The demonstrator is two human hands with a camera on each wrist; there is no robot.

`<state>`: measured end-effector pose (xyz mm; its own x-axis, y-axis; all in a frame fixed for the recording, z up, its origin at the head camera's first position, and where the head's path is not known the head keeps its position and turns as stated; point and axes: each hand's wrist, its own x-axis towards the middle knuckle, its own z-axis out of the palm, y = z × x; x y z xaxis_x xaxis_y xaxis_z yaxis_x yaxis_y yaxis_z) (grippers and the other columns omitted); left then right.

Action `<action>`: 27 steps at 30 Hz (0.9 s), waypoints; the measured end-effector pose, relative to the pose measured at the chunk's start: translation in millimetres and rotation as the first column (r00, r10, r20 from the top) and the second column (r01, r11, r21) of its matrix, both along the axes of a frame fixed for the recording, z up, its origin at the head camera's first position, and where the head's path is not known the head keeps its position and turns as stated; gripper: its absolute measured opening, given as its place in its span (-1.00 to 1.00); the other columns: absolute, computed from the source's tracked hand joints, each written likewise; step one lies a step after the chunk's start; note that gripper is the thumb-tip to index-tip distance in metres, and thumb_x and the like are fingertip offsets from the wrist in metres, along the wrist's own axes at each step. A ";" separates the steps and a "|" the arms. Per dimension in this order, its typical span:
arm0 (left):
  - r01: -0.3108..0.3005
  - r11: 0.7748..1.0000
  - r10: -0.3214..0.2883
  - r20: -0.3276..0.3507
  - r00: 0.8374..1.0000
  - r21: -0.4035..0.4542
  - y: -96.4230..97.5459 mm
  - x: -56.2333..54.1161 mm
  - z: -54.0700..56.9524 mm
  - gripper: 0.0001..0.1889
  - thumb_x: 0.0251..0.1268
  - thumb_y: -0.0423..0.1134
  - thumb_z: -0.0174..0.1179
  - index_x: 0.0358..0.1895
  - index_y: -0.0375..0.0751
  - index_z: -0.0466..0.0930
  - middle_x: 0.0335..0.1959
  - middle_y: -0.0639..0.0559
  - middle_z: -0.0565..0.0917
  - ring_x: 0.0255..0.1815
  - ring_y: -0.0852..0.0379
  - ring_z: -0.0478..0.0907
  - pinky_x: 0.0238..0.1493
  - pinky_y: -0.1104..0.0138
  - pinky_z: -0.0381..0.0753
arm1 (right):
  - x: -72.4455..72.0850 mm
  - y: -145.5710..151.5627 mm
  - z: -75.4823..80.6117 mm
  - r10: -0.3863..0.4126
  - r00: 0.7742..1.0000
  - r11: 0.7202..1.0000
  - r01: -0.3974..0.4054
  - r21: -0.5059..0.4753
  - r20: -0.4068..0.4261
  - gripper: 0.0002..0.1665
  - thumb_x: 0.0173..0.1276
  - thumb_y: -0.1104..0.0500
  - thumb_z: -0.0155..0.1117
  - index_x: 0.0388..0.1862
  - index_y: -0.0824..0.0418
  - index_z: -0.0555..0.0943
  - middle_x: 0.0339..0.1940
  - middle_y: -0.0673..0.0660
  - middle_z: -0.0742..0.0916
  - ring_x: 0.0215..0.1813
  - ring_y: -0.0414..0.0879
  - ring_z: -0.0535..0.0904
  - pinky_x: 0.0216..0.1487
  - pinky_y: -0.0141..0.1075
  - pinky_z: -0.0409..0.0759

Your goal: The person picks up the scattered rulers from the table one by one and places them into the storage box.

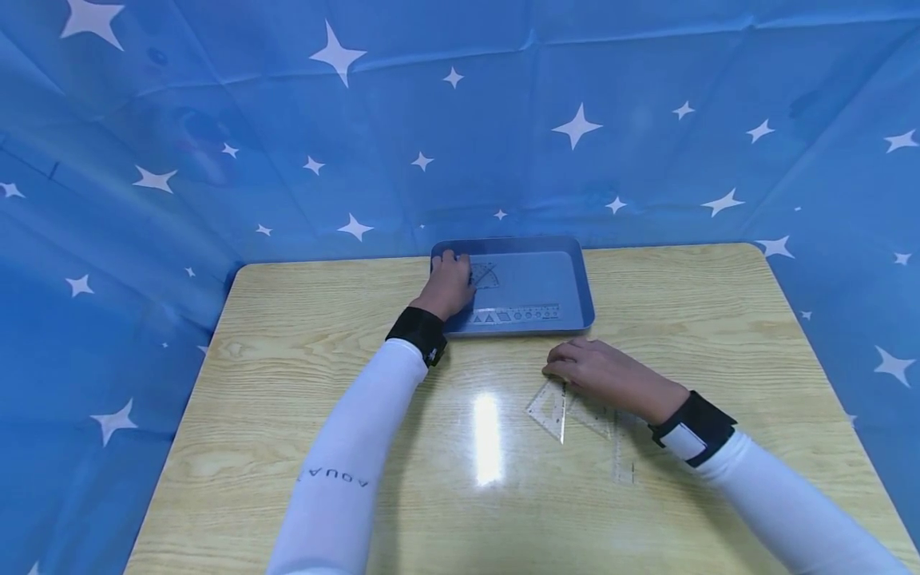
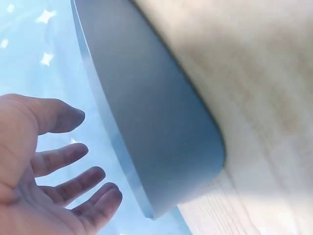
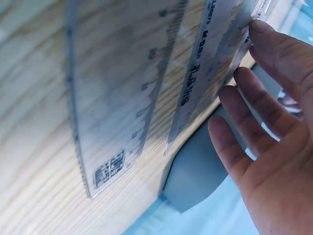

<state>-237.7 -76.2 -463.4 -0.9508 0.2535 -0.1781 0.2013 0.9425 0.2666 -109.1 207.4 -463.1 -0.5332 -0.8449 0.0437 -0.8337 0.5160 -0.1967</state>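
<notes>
My left hand (image 1: 450,286) is over the left end of a blue-grey tray (image 1: 585,291). In the left wrist view that hand's fingers are spread and relaxed beside the tray's wall (image 2: 151,107), holding nothing. Inside the tray lie a clear protractor (image 1: 485,276), partly behind the hand, and a clear ruler (image 1: 503,316) with cut-out shapes. With thumb and fingertip, my right hand (image 1: 600,369) pinches the upper corner of a clear set square (image 1: 549,409) on the table. A second set square (image 1: 591,415) lies beside it, partly under the hand.
A clear straight ruler (image 1: 623,451) lies under the right wrist, and its printed end shows close up in the right wrist view. The wooden table (image 1: 302,383) meets a blue star-patterned cloth (image 1: 503,120) behind the tray.
</notes>
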 end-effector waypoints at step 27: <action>0.113 0.980 -0.099 -0.095 0.991 0.161 8.2 133.2 62.0 -0.78 0.39 -0.25 0.28 -0.13 -0.39 0.64 -0.21 -0.23 0.61 -0.22 -0.12 0.51 -0.16 0.09 0.58 | -2.4 -14.6 -2.6 -0.077 0.996 0.997 0.079 -0.020 0.054 -0.64 0.22 0.15 0.60 -0.04 0.12 0.68 -0.11 0.04 0.64 -0.10 -0.09 0.53 -0.09 -0.20 0.60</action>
<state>-104.5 -68.0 -401.4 -0.9269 0.3727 -0.0437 0.3267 0.8589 0.3945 -111.5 192.7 -465.7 -0.5994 -0.7998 0.0314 -0.7792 0.5741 -0.2515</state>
